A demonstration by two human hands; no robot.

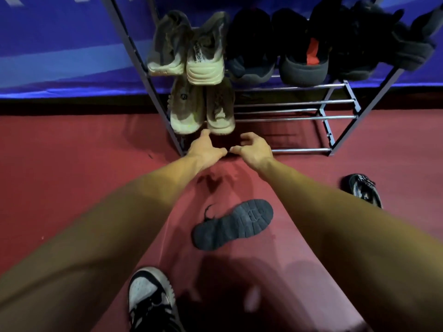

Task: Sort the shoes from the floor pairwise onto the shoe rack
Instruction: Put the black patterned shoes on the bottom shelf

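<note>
Hands empty, grip loose and apart on both: left hand [205, 149] and right hand [255, 149] hovered right by beige shoes [187, 113] on the rack [294, 118].

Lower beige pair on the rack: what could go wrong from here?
The lower beige pair seems to overhang the rack at the heels; the left hand and right hand, both empty beside it, might knock it off. The upturned dark shoe lies between the arms and could be stepped on.
</note>
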